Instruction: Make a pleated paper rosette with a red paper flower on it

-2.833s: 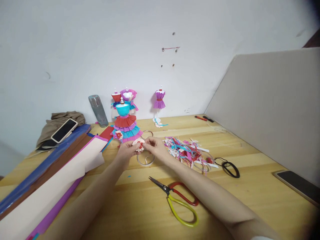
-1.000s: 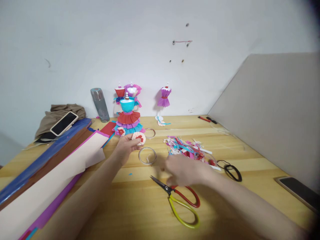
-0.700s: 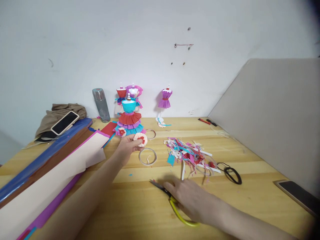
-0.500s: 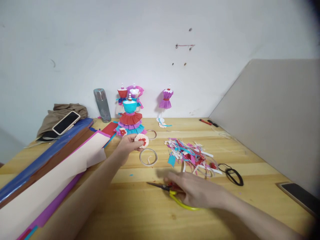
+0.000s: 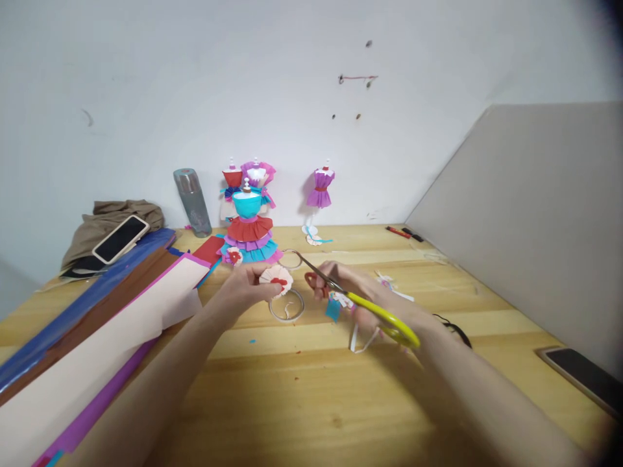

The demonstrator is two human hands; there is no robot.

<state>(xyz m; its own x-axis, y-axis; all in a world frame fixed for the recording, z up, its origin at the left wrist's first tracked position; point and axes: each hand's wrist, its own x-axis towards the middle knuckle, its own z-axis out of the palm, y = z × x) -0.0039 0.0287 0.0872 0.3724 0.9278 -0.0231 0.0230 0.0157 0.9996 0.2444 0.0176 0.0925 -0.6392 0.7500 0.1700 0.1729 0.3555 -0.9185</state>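
My left hand (image 5: 246, 285) pinches a pleated cream paper rosette (image 5: 276, 280) with a red centre, just above a tape ring (image 5: 287, 307). Yellow-handled scissors (image 5: 377, 313) are in my right hand (image 5: 357, 292), their blades pointing up and left. Something small and red (image 5: 316, 285) shows at the right fingertips; what it is I cannot tell. Beneath the right hand lies a pile of paper scraps (image 5: 333, 309), mostly hidden. Behind the left hand stands a doll form in a turquoise, red and purple paper dress (image 5: 250, 228), a similar rosette (image 5: 234, 256) at its hem.
Coloured paper sheets (image 5: 121, 331), a phone (image 5: 121, 239) on cloth (image 5: 97, 224) and a bottle (image 5: 193, 202) are at the left. A purple-dressed form (image 5: 321, 188) stands near the wall. Another phone (image 5: 584, 376) and a black cord (image 5: 455, 329) lie right.
My right hand has lifted the scissors up and forward over the scraps, turning the blades upward toward the rosette. My left hand still holds the rosette in nearly the same place.
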